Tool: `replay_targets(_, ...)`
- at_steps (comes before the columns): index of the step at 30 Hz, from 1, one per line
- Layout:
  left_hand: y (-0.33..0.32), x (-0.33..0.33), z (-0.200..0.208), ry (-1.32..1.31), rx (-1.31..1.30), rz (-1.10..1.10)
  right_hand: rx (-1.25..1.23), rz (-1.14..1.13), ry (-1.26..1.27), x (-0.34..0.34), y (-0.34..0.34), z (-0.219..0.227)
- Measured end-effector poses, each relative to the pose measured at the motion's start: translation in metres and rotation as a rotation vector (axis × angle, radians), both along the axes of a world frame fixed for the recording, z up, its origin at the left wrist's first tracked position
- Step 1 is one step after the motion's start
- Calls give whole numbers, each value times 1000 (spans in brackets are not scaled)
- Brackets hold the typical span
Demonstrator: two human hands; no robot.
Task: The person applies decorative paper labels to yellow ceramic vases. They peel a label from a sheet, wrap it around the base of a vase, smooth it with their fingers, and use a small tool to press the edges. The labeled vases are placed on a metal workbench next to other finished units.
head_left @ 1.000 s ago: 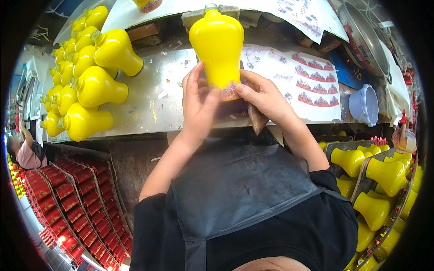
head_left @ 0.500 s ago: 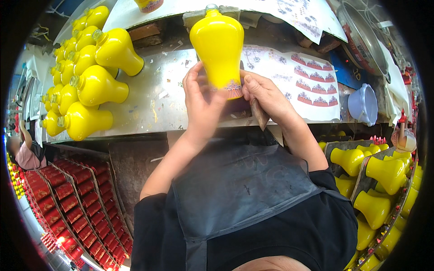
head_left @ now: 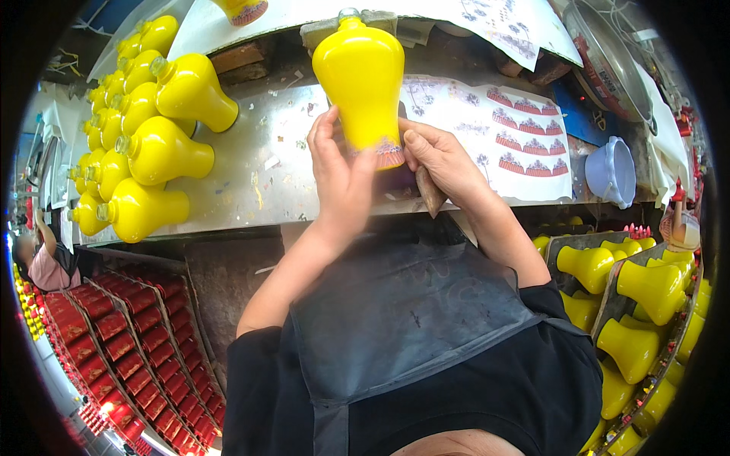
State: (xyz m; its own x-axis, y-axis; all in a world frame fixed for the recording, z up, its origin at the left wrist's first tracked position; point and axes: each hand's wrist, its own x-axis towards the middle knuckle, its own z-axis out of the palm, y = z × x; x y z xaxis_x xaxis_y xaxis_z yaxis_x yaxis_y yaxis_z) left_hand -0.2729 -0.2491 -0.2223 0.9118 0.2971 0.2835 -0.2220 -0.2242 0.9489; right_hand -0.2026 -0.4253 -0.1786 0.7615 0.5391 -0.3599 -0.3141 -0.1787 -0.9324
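A glossy yellow bottle [head_left: 361, 72] lies at the middle of the table, its neck away from me and resting at a grey block [head_left: 318, 34]. Round its near end runs a patterned red and blue decal band [head_left: 388, 154]. My left hand [head_left: 339, 171] is at the left of that end, thumb across the decal and fingers along the side, slightly blurred. On the right side, my right hand [head_left: 445, 161] has its thumb and fingers against the bottle's base. A brown, flat, pointed tool [head_left: 430, 193] sticks out below this hand, held in it.
Several yellow bottles [head_left: 171, 152] lie stacked at the left. A decal sheet [head_left: 528, 140] lies right of my hands, near a lavender bucket [head_left: 610, 173]. Racks of red boxes [head_left: 148, 342] stand lower left; yellow bottles [head_left: 627, 349] fill racks lower right. Another person [head_left: 49, 262] is far left.
The bottle has shifted slightly left in view, along with my hands. My left thumb has moved a little at the decal. Both hands stay at the bottle's base.
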Motion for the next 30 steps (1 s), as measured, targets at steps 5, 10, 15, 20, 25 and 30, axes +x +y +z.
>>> replay_targets(5,-3,5,8,59,85,45,51,-3,-52,-1,0,-3)
replay_targets(10,-4,9,8,63,120,57,80,-64,0,-4,3,2)
replay_targets(15,-3,8,5,72,114,49,82,-109,34,-6,7,2)
replay_targets(20,-2,9,3,59,102,43,31,-126,49,-7,8,3)
replay_targets(25,-3,8,3,44,100,44,-9,-91,-30,-5,10,7)
replay_targets(30,-4,8,1,43,126,66,-7,-116,-62,-7,13,6)
